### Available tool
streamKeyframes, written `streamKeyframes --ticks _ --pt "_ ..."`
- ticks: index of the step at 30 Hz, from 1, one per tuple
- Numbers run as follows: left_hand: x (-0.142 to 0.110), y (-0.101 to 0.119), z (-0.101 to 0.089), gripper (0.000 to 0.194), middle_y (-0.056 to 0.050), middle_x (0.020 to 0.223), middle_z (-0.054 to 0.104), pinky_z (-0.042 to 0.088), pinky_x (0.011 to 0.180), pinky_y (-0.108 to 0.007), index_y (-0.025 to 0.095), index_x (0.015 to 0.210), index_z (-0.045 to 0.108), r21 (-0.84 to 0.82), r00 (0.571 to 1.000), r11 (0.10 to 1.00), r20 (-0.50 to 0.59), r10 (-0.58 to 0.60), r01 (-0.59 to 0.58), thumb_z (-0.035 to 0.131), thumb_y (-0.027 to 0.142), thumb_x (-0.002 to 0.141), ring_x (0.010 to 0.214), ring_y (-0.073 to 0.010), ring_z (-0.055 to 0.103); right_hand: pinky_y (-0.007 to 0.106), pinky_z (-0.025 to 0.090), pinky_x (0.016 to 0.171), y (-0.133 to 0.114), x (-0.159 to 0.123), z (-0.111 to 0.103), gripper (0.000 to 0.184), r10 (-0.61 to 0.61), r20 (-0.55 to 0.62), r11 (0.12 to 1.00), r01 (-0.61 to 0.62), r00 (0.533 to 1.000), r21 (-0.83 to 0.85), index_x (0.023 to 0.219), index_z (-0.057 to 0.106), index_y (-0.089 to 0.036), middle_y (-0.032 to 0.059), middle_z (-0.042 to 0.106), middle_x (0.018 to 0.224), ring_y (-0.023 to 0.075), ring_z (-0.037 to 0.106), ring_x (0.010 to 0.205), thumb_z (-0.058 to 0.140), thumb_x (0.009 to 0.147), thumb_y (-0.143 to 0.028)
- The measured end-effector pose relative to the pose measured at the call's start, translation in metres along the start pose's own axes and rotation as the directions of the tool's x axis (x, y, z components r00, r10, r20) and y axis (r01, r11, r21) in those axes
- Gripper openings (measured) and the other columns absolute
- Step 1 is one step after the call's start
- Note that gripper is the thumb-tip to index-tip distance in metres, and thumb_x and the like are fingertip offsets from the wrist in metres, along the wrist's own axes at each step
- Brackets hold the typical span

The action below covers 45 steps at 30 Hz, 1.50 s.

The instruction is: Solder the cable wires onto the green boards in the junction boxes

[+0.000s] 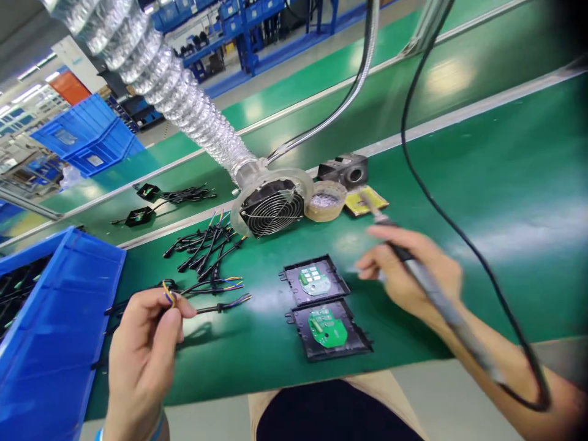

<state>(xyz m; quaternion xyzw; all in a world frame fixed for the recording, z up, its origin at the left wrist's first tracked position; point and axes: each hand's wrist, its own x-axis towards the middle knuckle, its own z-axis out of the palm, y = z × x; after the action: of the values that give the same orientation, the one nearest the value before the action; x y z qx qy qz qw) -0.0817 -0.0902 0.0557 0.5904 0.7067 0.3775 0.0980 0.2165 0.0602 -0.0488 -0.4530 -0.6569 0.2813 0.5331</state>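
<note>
My left hand (pixel 147 346) pinches a cable (pixel 169 295) whose yellow and blue wire ends stick up between thumb and fingers. In my right hand (pixel 416 272) is a soldering iron (pixel 425 288), its blurred tip over a yellow sponge (pixel 366 202). Between my hands, two open black plastic cases lie one behind the other. The far case (pixel 337 278) has a green circuit board (pixel 315 280) in it, and the near case (pixel 303 346) bears another green board (pixel 328 331). Behind the left hand several black cables (pixel 206 248) with bared wires are spread out.
A fume extractor fan (pixel 274 211) hangs from a silver duct (pixel 184 95) behind the cases. Beside it stand a round tub (pixel 326 202) and a dark iron holder (pixel 344 170). A blue bin (pixel 59 324) fills the left side. The iron's black cord (pixel 441 211) loops across the right.
</note>
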Motion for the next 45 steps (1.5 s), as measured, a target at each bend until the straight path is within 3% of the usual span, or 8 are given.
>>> streamKeyframes --ticks 2,4,6,10,18,23,27,45 --pt "-0.002 0.013 0.014 0.014 0.0 0.084 0.066 0.046 0.057 -0.026 0.026 0.105 0.055 0.115 0.954 0.985 0.286 0.094 -0.131 0.045 0.024 0.095 0.062 -0.0143 0.058 0.026 0.059 0.055 -0.002 -0.007 0.006 0.013 -0.081 0.133 0.997 0.08 0.988 0.011 0.1 0.063 -0.024 0.0006 0.073 0.074 0.0143 0.069 0.056 0.055 0.091 -0.029" --pt "-0.003 0.016 0.038 0.018 0.0 0.079 0.066 0.046 0.061 -0.027 0.024 0.096 0.059 0.233 0.765 0.932 0.641 0.068 -0.279 0.042 0.018 0.093 0.066 -0.0166 0.061 0.028 0.061 0.067 -0.004 -0.013 0.01 0.013 -0.228 0.233 0.973 0.231 0.945 0.015 0.1 0.063 -0.023 0.0035 0.075 0.088 0.017 0.073 0.071 0.061 0.087 -0.025" --pt "-0.005 0.009 0.061 0.021 -0.002 0.079 0.066 0.045 0.061 -0.029 0.022 0.092 0.06 0.332 0.683 0.884 0.73 -0.02 -0.329 0.041 0.015 0.091 0.066 -0.0182 0.062 0.032 0.06 0.078 -0.004 -0.018 0.014 0.026 -0.383 0.341 0.918 0.394 0.858 0.038 0.11 0.059 -0.021 0.0074 0.074 0.102 0.0204 0.072 0.087 0.064 0.084 -0.02" --pt "-0.007 -0.007 0.075 0.023 -0.006 0.094 0.067 0.049 0.077 -0.034 0.02 0.099 0.062 0.393 0.755 0.871 0.655 -0.038 -0.297 0.04 0.021 0.094 0.086 -0.0217 0.063 0.041 0.055 0.088 -0.001 -0.027 0.023 0.032 -0.455 0.484 0.875 0.476 0.747 0.088 0.118 0.052 -0.021 0.0063 0.073 0.095 0.02 0.069 0.084 0.057 0.087 -0.013" --pt "0.08 -0.039 0.076 0.031 -0.016 0.115 0.062 0.041 0.101 -0.043 0.012 0.115 0.061 0.584 0.955 0.809 0.272 -0.114 -0.07 0.052 0.03 0.091 0.115 -0.0304 0.055 0.027 0.055 0.071 -0.002 -0.038 0.021 0.028 -0.375 0.547 0.925 0.34 0.749 0.168 0.11 0.051 -0.024 0.0017 0.069 0.086 0.0153 0.066 0.076 0.053 0.088 -0.008" --pt "0.116 -0.072 0.08 0.061 -0.017 0.116 0.063 0.049 0.086 -0.039 0.011 0.126 0.052 0.65 0.945 0.758 0.207 -0.254 0.061 0.073 0.04 0.076 0.104 -0.0313 0.063 0.026 0.056 0.071 -0.001 -0.037 0.019 0.026 -0.382 0.531 0.923 0.345 0.756 0.173 0.11 0.052 -0.024 0.0026 0.07 0.088 0.0152 0.068 0.077 0.055 0.088 -0.01" --pt "0.111 -0.085 0.066 0.033 -0.007 0.099 0.071 0.05 0.076 -0.031 0.019 0.115 0.06 0.653 0.932 0.755 0.236 -0.274 0.056 0.062 0.025 0.083 0.09 -0.0228 0.067 0.026 0.056 0.072 0.002 -0.036 0.019 0.027 -0.371 0.532 0.928 0.328 0.761 0.177 0.11 0.053 -0.024 0.0017 0.07 0.087 0.0149 0.067 0.078 0.055 0.087 -0.009" --pt "0.083 -0.085 0.012 0.017 -0.005 0.089 0.068 0.05 0.081 -0.033 0.02 0.089 0.064 0.442 0.975 0.889 0.22 0.022 -0.12 0.05 0.028 0.084 0.085 -0.0209 0.063 0.026 0.057 0.07 0.006 -0.036 0.019 0.028 -0.39 0.507 0.921 0.339 0.769 0.194 0.111 0.054 -0.023 0.0015 0.07 0.086 0.015 0.067 0.077 0.056 0.087 -0.009"
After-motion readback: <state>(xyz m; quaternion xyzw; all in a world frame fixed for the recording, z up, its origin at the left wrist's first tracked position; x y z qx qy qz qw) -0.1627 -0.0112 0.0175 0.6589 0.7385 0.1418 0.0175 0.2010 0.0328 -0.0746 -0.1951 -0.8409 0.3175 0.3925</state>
